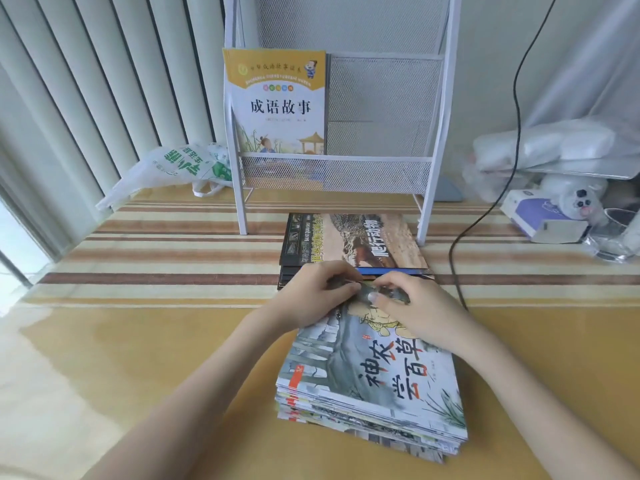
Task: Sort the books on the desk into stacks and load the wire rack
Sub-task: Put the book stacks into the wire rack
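Here, both hands meet at the far edge of the near stack (pixel 370 386) of thin glossy picture books. Left hand (pixel 318 292) and right hand (pixel 412 306) curl their fingers over the top cover's edge (pinching it, apparently). Long axis runs away toward the wire rack (pixel 377 168), straight ahead behind the darker hardback stack (pixel 349 244). One yellow book (pixel 277 102) stands in the rack's left half.

Plastic bag (pixel 173 168), cable (pixel 516 133), tissue box (pixel 540 216)

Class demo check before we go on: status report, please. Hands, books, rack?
Left hand and right hand both on far edge of near stack, fingers curled. Second stack behind it. One yellow book in wire rack, left side. Path clear.
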### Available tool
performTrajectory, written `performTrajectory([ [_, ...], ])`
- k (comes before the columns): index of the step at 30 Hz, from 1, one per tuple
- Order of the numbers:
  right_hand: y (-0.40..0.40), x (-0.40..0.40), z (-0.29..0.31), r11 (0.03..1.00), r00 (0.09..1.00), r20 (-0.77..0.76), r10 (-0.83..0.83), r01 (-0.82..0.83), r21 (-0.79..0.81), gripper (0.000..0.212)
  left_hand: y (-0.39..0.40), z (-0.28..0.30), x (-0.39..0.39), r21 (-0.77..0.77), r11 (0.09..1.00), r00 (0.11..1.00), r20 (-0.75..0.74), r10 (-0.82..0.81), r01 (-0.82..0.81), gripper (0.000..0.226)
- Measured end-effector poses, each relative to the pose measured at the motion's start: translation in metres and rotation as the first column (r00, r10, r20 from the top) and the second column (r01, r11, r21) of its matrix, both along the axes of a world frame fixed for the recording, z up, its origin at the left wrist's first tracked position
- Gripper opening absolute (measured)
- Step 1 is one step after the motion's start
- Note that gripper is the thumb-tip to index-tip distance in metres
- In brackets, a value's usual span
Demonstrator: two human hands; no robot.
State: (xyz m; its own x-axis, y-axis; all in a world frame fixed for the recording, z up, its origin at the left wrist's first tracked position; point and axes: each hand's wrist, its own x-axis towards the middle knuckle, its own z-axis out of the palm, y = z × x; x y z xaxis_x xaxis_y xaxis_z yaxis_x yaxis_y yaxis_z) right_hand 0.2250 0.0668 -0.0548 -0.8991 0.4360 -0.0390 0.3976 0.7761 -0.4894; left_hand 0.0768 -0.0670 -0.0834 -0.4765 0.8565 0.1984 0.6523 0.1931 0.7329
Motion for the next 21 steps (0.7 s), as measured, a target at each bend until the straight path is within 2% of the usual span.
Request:
performTrajectory([
  [3, 0.007, -0.007, -0.002, 1.0, 1.0, 0.011, 0.018, -0.018, -0.016, 0.033, 0.0, 0.001, 0.0, 0.077, 0.992, 0.992, 0.075, 0.098, -0.104, 0.014],
  [5, 0.013, -0.014, -0.001, 0.996, 0.996, -0.083, -0.023, 0.015, -0.092, 0.029, 0.002, 0.003, -0.009, 0.17, 0.944, 0.959, 0.046, 0.28, -0.283, 0.017],
  [7, 0.026, -0.023, 0.001, 0.98, 0.958, -0.227, -0.177, 0.15, -0.13, 0.037, 0.006, 0.002, -0.025, 0.199, 0.873, 0.888, -0.029, 0.459, -0.445, 0.02],
  [8, 0.033, -0.026, 0.003, 0.951, 0.925, -0.247, -0.29, 0.249, -0.185, 0.041, 0.008, 0.0, -0.035, 0.168, 0.846, 0.857, -0.016, 0.515, -0.505, 0.03],
  [10, 0.047, -0.032, 0.005, 0.831, 0.86, -0.168, -0.481, 0.387, -0.399, 0.031, 0.012, 0.002, -0.047, 0.004, 0.806, 0.787, 0.215, 0.578, -0.592, 0.047],
  [12, 0.059, -0.04, 0.005, 0.663, 0.831, -0.025, -0.555, 0.424, -0.618, 0.018, 0.017, 0.006, -0.058, -0.141, 0.778, 0.674, 0.421, 0.606, -0.612, 0.036],
  [14, 0.07, -0.049, 0.002, 0.513, 0.813, 0.028, -0.581, 0.393, -0.764, 0.018, 0.023, 0.015, -0.071, -0.189, 0.778, 0.6, 0.538, 0.592, -0.599, 0.016],
  [15, 0.074, -0.054, 0.001, 0.455, 0.803, 0.042, -0.595, 0.38, -0.805, 0.014, 0.025, 0.021, -0.077, -0.208, 0.786, 0.568, 0.588, 0.576, -0.582, 0.017],
  [17, 0.076, -0.059, 0.003, 0.405, 0.793, 0.073, -0.604, 0.384, -0.829, 0.006, 0.027, 0.032, -0.088, -0.268, 0.796, 0.509, 0.649, 0.566, -0.543, 0.014],
  [19, 0.078, -0.061, 0.006, 0.385, 0.796, 0.099, -0.597, 0.393, -0.835, 0.012, 0.027, 0.038, -0.1, -0.31, 0.795, 0.47, 0.673, 0.571, -0.521, 0.012],
  [21, 0.081, -0.059, 0.009, 0.362, 0.792, 0.134, -0.595, 0.413, -0.836, 0.011, 0.023, 0.038, -0.114, -0.376, 0.779, 0.435, 0.669, 0.603, -0.502, 0.03],
])
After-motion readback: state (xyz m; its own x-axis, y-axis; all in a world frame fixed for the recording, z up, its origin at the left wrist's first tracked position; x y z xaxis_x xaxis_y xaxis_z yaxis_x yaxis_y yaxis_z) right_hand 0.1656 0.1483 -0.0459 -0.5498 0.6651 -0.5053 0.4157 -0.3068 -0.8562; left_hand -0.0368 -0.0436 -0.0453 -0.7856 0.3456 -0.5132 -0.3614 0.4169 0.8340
